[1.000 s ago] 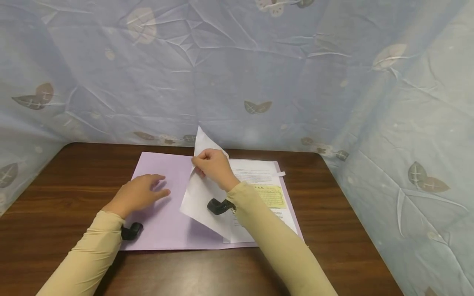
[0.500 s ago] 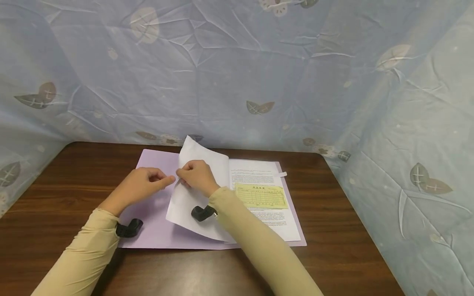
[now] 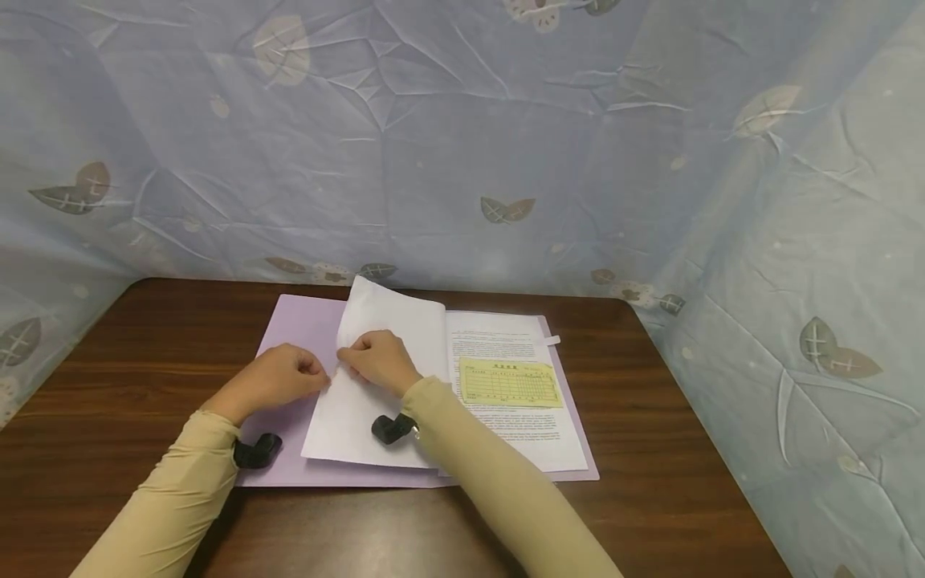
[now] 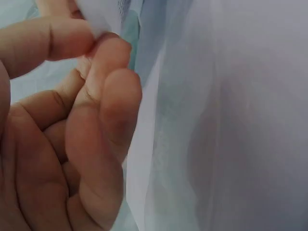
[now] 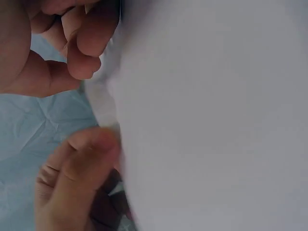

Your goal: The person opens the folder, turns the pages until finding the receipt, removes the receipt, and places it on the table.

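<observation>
A white sheet of paper, turned over to the left, lifts off an open lilac folder. My left hand pinches its left edge between thumb and fingertips, as the left wrist view shows closely at the sheet's corner. Slightly higher on the same edge, my right hand holds the sheet with curled fingers. Both hands appear beside the paper in the right wrist view. On the folder's right side lies a printed page with a yellow form slip on top of it.
A small white tab sticks out at the folder's right edge. The folder lies on a dark brown wooden table. Pale blue patterned cloth hangs behind the table and along its sides.
The sheet has swung left and lower over the folder, uncovering the yellow slip fully. My right hand moved left with it; my left fingers closed onto its edge.
</observation>
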The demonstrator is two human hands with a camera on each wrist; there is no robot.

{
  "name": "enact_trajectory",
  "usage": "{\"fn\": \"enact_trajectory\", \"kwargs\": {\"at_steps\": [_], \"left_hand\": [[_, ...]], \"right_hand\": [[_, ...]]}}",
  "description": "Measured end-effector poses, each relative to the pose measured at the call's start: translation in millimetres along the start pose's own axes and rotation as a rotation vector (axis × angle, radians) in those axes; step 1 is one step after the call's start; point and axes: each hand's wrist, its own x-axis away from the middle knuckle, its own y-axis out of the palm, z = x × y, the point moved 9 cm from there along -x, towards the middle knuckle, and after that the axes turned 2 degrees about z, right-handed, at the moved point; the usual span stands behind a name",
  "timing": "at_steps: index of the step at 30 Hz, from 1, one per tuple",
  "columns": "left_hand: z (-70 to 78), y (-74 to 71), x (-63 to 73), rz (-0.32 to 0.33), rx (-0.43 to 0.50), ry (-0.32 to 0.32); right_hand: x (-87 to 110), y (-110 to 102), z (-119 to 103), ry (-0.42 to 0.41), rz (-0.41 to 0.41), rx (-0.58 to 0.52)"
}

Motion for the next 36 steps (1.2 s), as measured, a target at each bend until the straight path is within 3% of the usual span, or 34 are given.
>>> {"fn": "enact_trajectory", "kwargs": {"at_steps": [5,9,19,27,31,36], "left_hand": [[-7.6,4.2,2.4,-0.021,0.003,-0.048],[-13.4,9.2,1.8,-0.037,0.004,-0.057],[-23.1,19.5,0.7,-0.050,0.007,-0.087],[-22.8,22.1,-0.7,-0.035,-0.049,-0.081],[-22.3,22.9,-1.6,-0.022,-0.080,-0.085],[-21.1,22.9,-2.2,-0.006,-0.115,-0.080]], "right_hand": [[1.4,-16.5,14.5,-0.002,-0.016,0.012],[3.4,-45.3,30.8,0.000,-0.017,0.031],[19.7,-158.5,92.3,0.005,0.083,0.011],[49.3,-243.8,153.9,0.006,0.221,0.247],[59.1,-264.5,180.4,0.052,0.247,0.314],[65.6,-274.1,199.4,0.076,0.241,0.287]]}}
